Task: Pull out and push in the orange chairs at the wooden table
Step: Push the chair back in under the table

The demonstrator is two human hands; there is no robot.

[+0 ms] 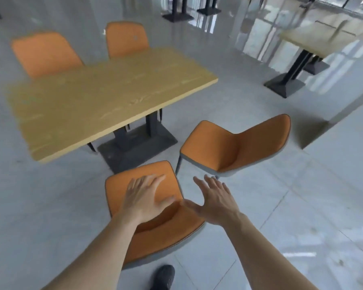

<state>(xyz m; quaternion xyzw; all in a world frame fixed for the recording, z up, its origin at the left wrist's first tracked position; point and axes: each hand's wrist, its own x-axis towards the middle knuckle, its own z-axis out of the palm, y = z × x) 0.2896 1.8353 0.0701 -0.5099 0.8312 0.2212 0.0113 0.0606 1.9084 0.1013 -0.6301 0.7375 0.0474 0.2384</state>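
Both hands reach forward with fingers spread and nothing held. The left hand (144,197) sits in the lower middle of the frame, over the seat of the nearest orange chair (166,233), palm down. Whether the palm presses the cushion or floats just above it cannot be told. The right hand (215,200) is just right of it, open, its thumb pointing toward the left hand and close to the chair's right edge, its fingers over bare floor (281,216).

That nearest chair stands pulled out from the wooden table (96,101), whose top fills the left middle of the frame and is bare. The chair's seat points toward the table's dark base (138,145), with a gap of floor between them. A second orange chair (228,147) stands to the right of centre, also clear of the table, turned at an angle so its back leans toward the right edge of the frame. Its seat holds nothing.

Two more orange chairs stand on the far side of the table in the upper left: one (46,55) near the left end, the other (126,39) nearer the middle. Their backs rise above the tabletop and their seats are hidden behind it.

A dark shoe (164,276) shows at the bottom edge, just below the nearest chair. In the upper right stands another table (323,37) on a dark pedestal, blurred, and further dark table bases line the top edge.
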